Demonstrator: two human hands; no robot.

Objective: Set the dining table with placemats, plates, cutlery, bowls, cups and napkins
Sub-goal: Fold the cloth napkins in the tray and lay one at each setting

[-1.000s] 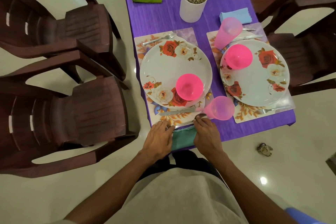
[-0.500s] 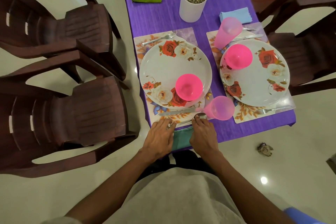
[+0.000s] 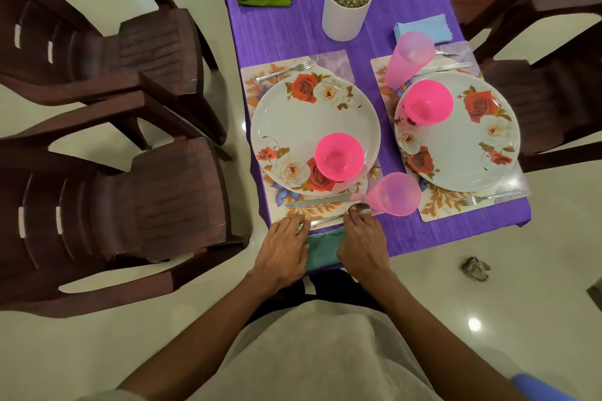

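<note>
A: Where was the teal napkin (image 3: 322, 249) rel. to the hands?
B: Between them, at table's near edge, just at 6 o'clock of the near placemat (image 3: 294, 205). Left hand (image 3: 282, 251) lay on its 9 o'clock side, right hand (image 3: 361, 244) at 3 o'clock.
A: Fingers?
B: Both flat, palms down, fingers loosely together, touching the cloth's sides; can't tell if either actually gripped it. Right fingertips reached the spoon (image 3: 329, 220).
A: Napkin's look?
B: Folded, plain teal, mostly hidden.

Pale grey-white top (image 3: 325, 352), bare forearms, dark trousers (image 3: 329, 286) below.
</note>
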